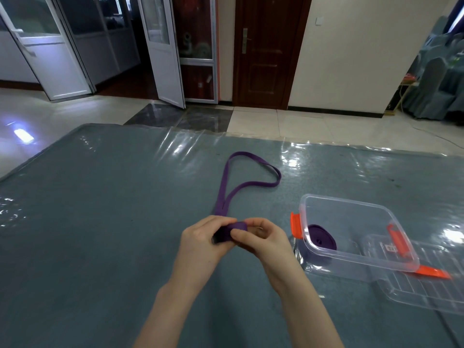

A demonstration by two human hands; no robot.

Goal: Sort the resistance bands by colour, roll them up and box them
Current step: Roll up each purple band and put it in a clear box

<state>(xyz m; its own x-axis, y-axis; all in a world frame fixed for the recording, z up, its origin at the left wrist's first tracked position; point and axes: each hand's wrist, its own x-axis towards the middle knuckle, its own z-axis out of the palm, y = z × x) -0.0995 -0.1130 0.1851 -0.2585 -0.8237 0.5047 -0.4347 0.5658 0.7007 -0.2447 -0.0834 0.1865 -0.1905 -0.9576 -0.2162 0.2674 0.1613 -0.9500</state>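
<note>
I have both hands closed around the rolled end of the purple resistance band (227, 197), just below the centre of my view. My left hand (203, 238) cups the small coil from the 9 o'clock side, fingers curled round it so the turns cannot spring loose. My right hand (261, 238) pinches it from 3 o'clock, thumb on top, which I judge is the hand that feeds each new turn.

The unrolled length runs away from the coil toward 12 o'clock and lies flat on the grey-blue table cover (100, 209). Its two strands lie together near my hands and open into a loop at the far end. Flat and slack like that, it can slide toward me as I wind.

At 3 o'clock from my hands sits the clear plastic box (381, 209) with orange clips, open, within easy reach for the drop. A finished purple roll (322, 238) already lies in its near-left corner, so like colours go together. The clear lid (426, 285) lies partly under the box at 4 o'clock; I cannot tell whether it is detached.

Most of this band is not yet wound.
</note>
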